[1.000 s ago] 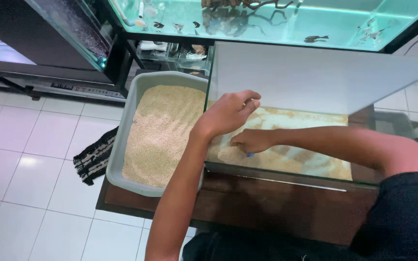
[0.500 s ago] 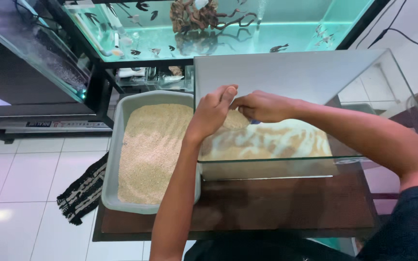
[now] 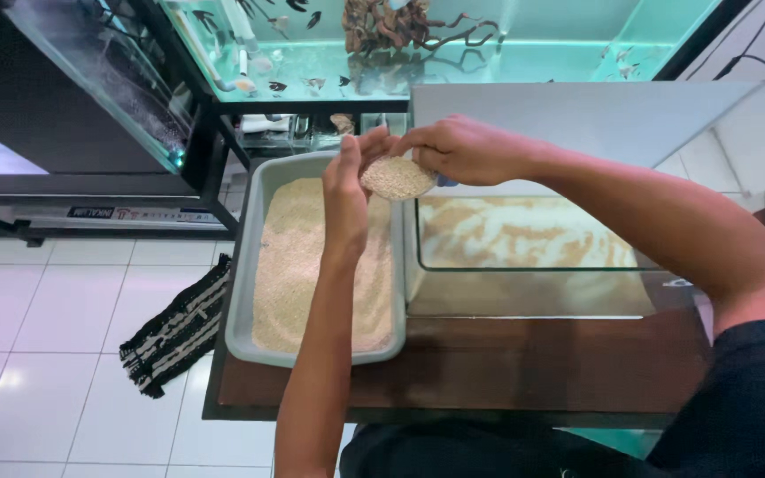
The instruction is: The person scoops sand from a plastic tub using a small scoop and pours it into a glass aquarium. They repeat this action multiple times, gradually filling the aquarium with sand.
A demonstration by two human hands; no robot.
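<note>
A small round scoop heaped with pale sand is held up between both hands, above the wall where the grey tray meets the glass tank. My right hand grips the scoop from the tank side; a bit of blue shows under its fingers. On the tray side, my left hand is cupped upright against the scoop's rim. The tray holds a deep layer of the same sand. A thinner, uneven layer of sand lies on the tank's floor.
Tray and tank stand side by side on a dark wooden table. Behind them is a lit aquarium with fish and driftwood on a black stand. A black-and-white mat lies on the white tiled floor at the left.
Both hands have come up out of the glass tank and moved left to its wall by the tray. They now hold a full scoop of sand.
</note>
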